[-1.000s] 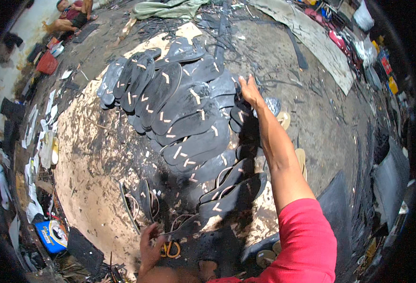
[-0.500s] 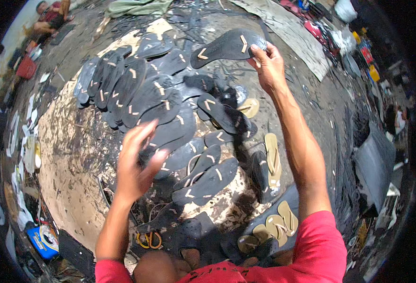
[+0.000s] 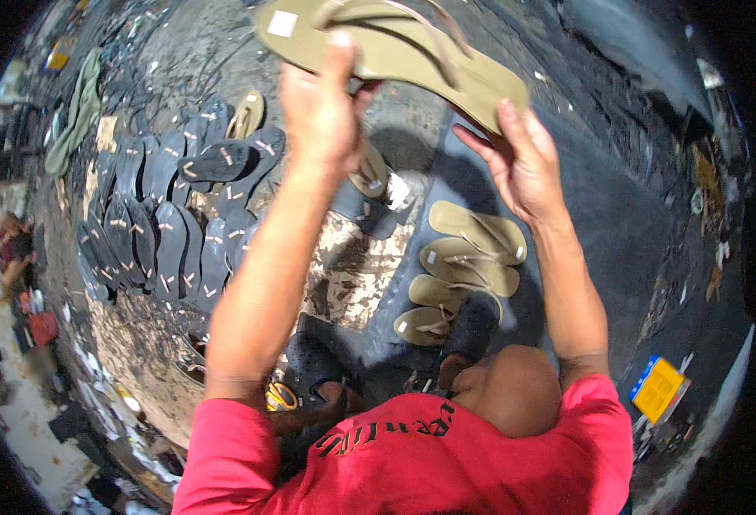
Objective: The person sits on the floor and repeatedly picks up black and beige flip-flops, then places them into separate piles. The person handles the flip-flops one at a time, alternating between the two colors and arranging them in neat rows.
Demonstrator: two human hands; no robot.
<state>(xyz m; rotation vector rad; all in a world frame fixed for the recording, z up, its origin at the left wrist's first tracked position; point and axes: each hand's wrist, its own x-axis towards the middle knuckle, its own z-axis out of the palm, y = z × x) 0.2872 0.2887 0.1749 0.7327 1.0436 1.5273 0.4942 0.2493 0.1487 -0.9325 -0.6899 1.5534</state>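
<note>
A tan flip-flop (image 3: 395, 62) with a thin strap and a small white sticker is held up at the top of the head view. My left hand (image 3: 322, 120) grips it near the stickered end, thumb on the upper face. At the opposite end, my right hand (image 3: 526, 163) pinches the edge between thumb and fingers. The flip-flop is tilted, its strap side facing me. Below my right forearm, several tan flip-flops (image 3: 472, 227) lie in an overlapping row on a dark sheet (image 3: 558, 257).
Black sandal soles (image 3: 170, 245) with pale V-shaped strips spread in overlapping rows on the left. A yellow-handled tool (image 3: 281, 396) lies near my feet. A yellow and blue package (image 3: 658, 389) sits at the right. Another person (image 3: 13, 249) sits at the far left.
The view has swung to the right. My right hand held a black sole and my left hand was empty and open; now both hands hold a tan flip-flop, and the black sole has left the right hand.
</note>
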